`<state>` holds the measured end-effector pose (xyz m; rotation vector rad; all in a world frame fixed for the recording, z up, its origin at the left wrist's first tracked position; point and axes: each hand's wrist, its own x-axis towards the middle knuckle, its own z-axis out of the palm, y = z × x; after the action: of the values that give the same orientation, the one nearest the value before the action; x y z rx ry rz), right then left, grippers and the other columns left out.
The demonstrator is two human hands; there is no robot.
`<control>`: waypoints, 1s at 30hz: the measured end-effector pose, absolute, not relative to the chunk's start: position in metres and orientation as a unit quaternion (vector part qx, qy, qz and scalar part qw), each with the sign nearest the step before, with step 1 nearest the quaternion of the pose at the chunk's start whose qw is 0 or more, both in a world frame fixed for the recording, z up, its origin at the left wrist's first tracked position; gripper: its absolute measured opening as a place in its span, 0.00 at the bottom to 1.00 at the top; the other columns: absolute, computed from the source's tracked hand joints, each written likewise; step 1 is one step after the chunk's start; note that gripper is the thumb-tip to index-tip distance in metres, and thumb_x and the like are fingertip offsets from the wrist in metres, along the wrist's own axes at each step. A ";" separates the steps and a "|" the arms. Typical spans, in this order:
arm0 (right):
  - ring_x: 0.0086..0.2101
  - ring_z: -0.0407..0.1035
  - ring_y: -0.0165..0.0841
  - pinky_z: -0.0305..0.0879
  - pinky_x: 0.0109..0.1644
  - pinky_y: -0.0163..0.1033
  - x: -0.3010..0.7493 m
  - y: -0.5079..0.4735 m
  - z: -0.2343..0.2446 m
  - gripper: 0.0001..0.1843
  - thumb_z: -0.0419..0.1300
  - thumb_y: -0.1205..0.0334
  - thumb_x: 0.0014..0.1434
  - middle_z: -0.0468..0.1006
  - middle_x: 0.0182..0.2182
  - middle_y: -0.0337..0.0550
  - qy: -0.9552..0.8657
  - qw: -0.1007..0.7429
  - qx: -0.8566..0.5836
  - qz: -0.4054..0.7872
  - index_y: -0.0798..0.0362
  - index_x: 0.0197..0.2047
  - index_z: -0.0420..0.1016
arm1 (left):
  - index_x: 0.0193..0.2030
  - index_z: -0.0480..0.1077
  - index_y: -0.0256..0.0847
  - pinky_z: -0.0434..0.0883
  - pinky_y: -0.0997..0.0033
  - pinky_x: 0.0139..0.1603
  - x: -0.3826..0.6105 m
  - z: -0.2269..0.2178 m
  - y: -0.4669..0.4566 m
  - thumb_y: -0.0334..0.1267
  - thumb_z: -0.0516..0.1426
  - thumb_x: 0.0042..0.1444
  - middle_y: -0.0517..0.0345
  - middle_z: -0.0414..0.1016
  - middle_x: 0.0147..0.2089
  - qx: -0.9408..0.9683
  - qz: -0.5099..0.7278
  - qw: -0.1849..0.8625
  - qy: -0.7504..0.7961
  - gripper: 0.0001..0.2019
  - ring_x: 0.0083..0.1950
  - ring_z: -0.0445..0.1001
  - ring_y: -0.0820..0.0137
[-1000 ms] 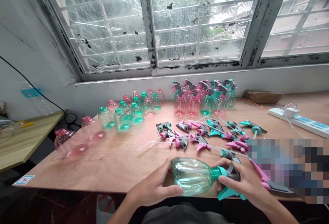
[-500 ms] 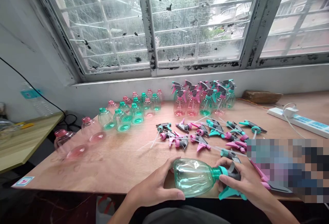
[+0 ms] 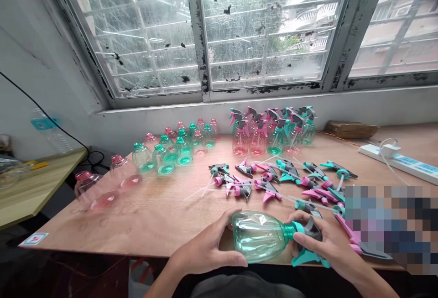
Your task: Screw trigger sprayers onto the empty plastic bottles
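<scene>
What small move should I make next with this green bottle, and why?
I'd probably give the teal-and-gray trigger sprayer a small tightening turn with your right hand, keeping your left hand around the base of the green bottle. The sprayer's teal collar sits at the bottle's neck, but I can't tell whether it's fully tight.

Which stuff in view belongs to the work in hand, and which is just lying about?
Part of it:
- green bottle, in left hand
- its spray head, in right hand
- loose spray heads
- headless bottles
- headed bottles

Apparently just lying about:
- power strip
- brown block
- blue-labelled bottle
</scene>
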<state>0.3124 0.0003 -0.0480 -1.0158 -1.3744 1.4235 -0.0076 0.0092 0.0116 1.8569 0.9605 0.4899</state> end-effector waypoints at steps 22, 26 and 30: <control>0.29 0.80 0.40 0.78 0.35 0.41 0.312 0.000 -0.046 0.18 0.72 0.50 0.60 0.85 0.25 0.42 -0.555 0.438 -0.385 0.593 0.52 0.45 0.75 | 0.80 0.33 0.51 0.57 0.52 0.76 -0.008 0.006 0.008 0.39 0.71 0.52 0.45 0.48 0.80 0.783 0.201 0.446 0.385 0.60 0.78 0.55 0.49; 0.29 0.80 0.40 0.78 0.36 0.42 0.313 -0.001 -0.045 0.19 0.72 0.48 0.59 0.85 0.25 0.41 -0.565 0.425 -0.396 0.586 0.52 0.45 0.75 | 0.80 0.38 0.50 0.53 0.50 0.77 -0.008 0.005 0.009 0.50 0.75 0.44 0.45 0.48 0.81 0.785 0.194 0.450 0.378 0.65 0.78 0.52 0.44; 0.28 0.78 0.39 0.75 0.33 0.40 0.314 -0.003 -0.044 0.19 0.72 0.47 0.58 0.83 0.26 0.40 -0.601 0.397 -0.416 0.554 0.52 0.43 0.77 | 0.79 0.43 0.48 0.52 0.50 0.77 -0.012 0.005 0.010 0.59 0.66 0.57 0.45 0.49 0.81 0.775 0.208 0.479 0.356 0.52 0.79 0.52 0.47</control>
<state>0.3142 -0.0029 -0.0443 -1.0534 -1.5233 1.4040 -0.0115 0.0096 0.0047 1.8923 0.8691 0.5075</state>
